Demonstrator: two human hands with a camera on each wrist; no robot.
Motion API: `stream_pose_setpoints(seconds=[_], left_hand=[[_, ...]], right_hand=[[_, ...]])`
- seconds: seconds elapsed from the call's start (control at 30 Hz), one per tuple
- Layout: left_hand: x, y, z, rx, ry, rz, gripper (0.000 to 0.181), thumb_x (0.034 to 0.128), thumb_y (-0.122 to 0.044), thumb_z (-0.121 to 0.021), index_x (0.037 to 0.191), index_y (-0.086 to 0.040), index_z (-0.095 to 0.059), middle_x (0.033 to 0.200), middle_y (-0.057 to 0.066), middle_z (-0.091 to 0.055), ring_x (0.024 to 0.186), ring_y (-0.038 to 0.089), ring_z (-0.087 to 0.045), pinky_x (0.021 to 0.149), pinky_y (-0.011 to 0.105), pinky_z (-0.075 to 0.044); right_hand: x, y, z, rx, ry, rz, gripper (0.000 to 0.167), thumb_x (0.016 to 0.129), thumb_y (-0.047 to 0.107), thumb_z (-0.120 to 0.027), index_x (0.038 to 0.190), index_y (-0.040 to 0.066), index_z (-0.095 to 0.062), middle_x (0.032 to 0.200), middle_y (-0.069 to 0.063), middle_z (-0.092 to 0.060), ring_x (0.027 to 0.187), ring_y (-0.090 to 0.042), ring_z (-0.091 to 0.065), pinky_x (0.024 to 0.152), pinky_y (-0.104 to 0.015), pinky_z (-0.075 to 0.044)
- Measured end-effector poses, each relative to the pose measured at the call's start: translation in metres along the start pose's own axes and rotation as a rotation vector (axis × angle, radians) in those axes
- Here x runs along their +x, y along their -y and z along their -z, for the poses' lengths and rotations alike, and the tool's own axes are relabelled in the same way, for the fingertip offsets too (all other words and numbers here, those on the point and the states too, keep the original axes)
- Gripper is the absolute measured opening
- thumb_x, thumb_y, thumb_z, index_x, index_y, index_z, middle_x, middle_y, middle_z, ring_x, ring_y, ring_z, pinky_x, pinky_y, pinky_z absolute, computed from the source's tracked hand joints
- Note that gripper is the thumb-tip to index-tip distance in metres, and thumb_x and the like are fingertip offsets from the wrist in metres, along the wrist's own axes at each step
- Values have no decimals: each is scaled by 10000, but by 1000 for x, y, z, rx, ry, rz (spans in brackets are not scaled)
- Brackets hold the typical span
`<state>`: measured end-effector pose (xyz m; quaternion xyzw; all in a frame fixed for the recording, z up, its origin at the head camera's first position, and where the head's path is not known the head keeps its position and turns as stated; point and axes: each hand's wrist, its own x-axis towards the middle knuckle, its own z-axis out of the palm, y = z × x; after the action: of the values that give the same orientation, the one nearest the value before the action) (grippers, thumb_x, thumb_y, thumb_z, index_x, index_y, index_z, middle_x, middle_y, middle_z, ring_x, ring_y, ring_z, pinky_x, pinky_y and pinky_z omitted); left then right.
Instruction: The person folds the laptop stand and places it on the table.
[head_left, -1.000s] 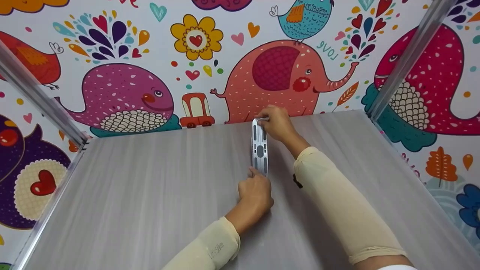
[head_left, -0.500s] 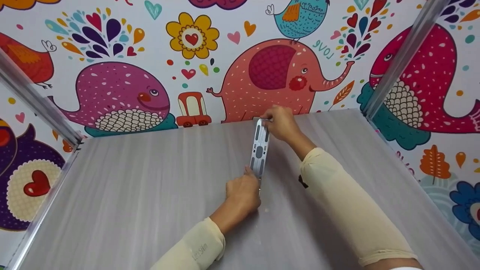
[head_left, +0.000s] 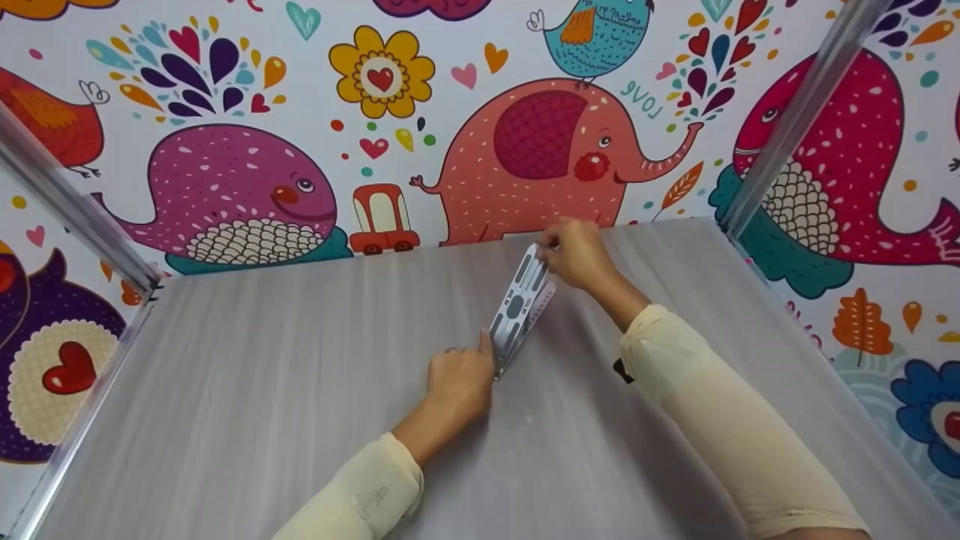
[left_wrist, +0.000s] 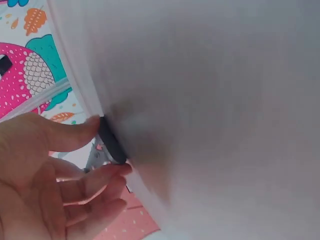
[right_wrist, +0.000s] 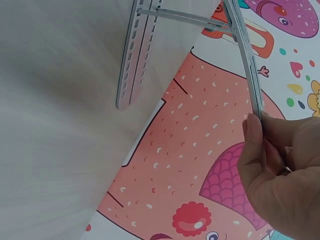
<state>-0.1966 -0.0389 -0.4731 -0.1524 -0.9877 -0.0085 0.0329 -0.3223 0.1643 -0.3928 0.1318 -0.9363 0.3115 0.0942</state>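
Observation:
A silver folding laptop stand (head_left: 516, 304) with grey pads and slots stands slanted on the tabletop, between both hands. My right hand (head_left: 581, 253) pinches the far upper end of its top bar (right_wrist: 246, 55) between thumb and fingers. In the right wrist view, a strut (right_wrist: 185, 19) links that bar to a notched base bar (right_wrist: 134, 65), and the two bars are spread apart. My left hand (head_left: 461, 379) is at the near lower end. The left wrist view has its thumb and fingers pinching a dark end piece (left_wrist: 112, 142) of the stand.
A grey wood-grain tabletop (head_left: 262, 390) spreads beneath both hands. Behind it rises a wall covered in cartoon animals (head_left: 240, 195). Metal posts stand at the left (head_left: 75, 184) and right (head_left: 802, 120) back corners.
The stand has turned from nearly straight to leaning toward the right at its far end, and its base bar now shows beside it. My left hand has shifted left, my right hand right.

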Motion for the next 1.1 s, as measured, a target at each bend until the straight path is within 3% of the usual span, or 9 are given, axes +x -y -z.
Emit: stream_pose_setpoints(seconds=[0.2,0.27,0.37,0.5,0.8,0.97,1.1], left_hand=[[7,56,-5,62,-74,-88,545,925,-158,-701,1455,-164,-576,824,142,-699,692,321,-640,569,440,-529],[10,72,-5,72,-60,-109,524,953,-146,-690,1461,-200,-576,875,158,-706,719,327,-642,610,460,-556],[14,84,-3,48,-5,-160,528,976,-140,-677,1486,-188,-548,949,185,-713,767,328,-643,671,479,-579],[21,88,0,14,47,-190,555,984,-147,-673,1513,-186,-509,993,206,-718,796,331,-650,732,491,-596],[24,87,2,-89,124,-141,609,989,-185,-672,1548,-244,-436,1143,204,-715,948,323,-673,925,492,-576],[23,83,2,-127,149,-89,627,993,-159,-664,1560,-250,-413,1225,200,-693,1068,333,-672,992,493,-547],[21,77,6,-172,184,5,671,971,-163,-693,1569,-271,-406,1263,179,-676,1108,330,-647,1028,506,-522]], right_hand=[[-16,5,3,123,62,-42,105,885,93,-790,973,36,-798,886,-108,-713,802,-229,-712,680,-338,-618],[-19,10,1,142,86,-39,69,894,100,-781,917,36,-785,825,-101,-700,751,-217,-708,651,-315,-609],[-22,15,-1,126,88,-34,76,911,108,-761,878,41,-775,766,-84,-683,688,-202,-687,619,-292,-586],[-23,16,0,112,64,-57,71,909,109,-765,865,55,-776,749,-70,-680,662,-191,-681,611,-296,-576],[-27,4,-3,187,54,-35,71,926,139,-757,936,69,-759,791,-77,-682,693,-208,-683,661,-309,-591],[-33,-10,-6,261,46,-34,222,967,217,-713,1151,95,-740,992,-77,-688,823,-220,-686,716,-331,-615],[-36,-24,-8,377,97,-69,374,1054,357,-550,1366,169,-635,1190,-92,-672,982,-260,-682,839,-420,-607]])
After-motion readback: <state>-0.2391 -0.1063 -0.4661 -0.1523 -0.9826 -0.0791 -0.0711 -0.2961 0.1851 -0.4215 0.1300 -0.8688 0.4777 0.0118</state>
